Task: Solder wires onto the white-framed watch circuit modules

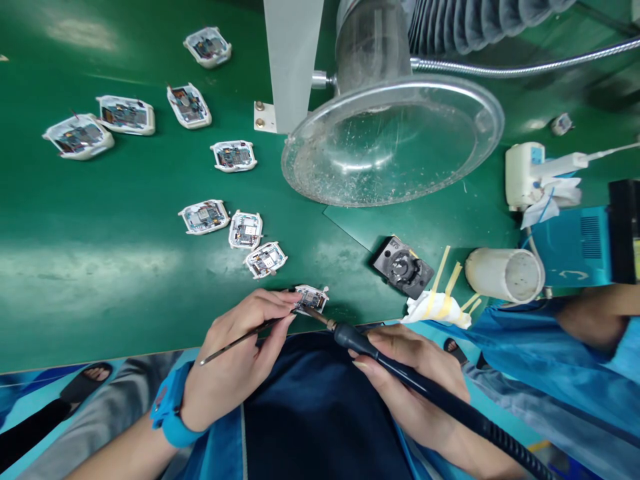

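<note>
Head view: one white casing with its board exposed at 6 o'clock from centre, on the green surface. Left hand pinches a slim metal tool against it; right hand closed round a soldering iron, tip at the board. Work on this one looks mid-step. Eight similar casings, 8 to 11 o'clock, all open; finished or waiting, cannot tell.
</note>
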Demonstrator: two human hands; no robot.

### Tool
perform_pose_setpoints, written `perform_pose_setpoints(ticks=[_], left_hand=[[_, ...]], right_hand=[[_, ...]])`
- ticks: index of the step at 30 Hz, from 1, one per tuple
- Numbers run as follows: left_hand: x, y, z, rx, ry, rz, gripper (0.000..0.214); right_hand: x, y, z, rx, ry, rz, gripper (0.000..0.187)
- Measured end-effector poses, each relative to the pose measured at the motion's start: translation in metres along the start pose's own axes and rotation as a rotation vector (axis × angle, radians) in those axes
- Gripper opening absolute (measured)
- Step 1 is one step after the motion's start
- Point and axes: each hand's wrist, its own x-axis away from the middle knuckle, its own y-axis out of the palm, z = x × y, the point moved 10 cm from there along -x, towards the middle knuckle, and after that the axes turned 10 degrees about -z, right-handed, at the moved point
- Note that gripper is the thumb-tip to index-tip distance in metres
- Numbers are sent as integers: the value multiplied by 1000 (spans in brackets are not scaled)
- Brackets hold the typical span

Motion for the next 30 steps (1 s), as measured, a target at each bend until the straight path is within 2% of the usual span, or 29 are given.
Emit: perform_pose_setpoints(ticks=[4, 7, 9, 11, 14, 16, 18, 20, 22, 24, 26, 28, 30], left_hand=[[0, 0, 1, -5, 21, -1, 14], [1, 1, 1, -5, 22, -4, 14], [1, 1, 0, 3, 16, -12, 15], [1, 1, -2, 20, 9, -24, 16], [1, 0, -7, 60, -13, -63, 16], [1, -1, -7, 78, 2, -86, 14], [1, -1, -2, 81, 42, -109, 12], [-1, 1, 4, 86, 93, -127, 11], [-3, 4, 10, 79, 133, -131, 10], [-6, 6, 14, 17, 165, -107, 8], [-9, 10, 16, -150, 185, -75, 18], [-11, 14, 18, -340, 193, -57, 33], [-11, 17, 19, -456, 203, -75, 35]], right_hand=[[3, -1, 5, -9, 35, -33, 44], [11, -15, 11, -25, 66, 66, 40], [16, -18, 12, -60, 44, 95, 33], [19, -14, 12, -112, 6, 70, 23], [24, -11, 11, -218, -83, 158, 19], [24, -3, 8, -327, -186, 211, 23], [19, 15, 3, -400, -276, 179, 24], [12, 32, -3, -402, -335, 152, 19], [8, 41, -6, -383, -376, 179, 13], [7, 45, -5, -399, -394, 211, 12], [9, 46, 4, -391, -355, 238, 14], [14, 43, 19, -301, -278, 277, 15], [22, 37, 35, -149, -201, 339, 15]])
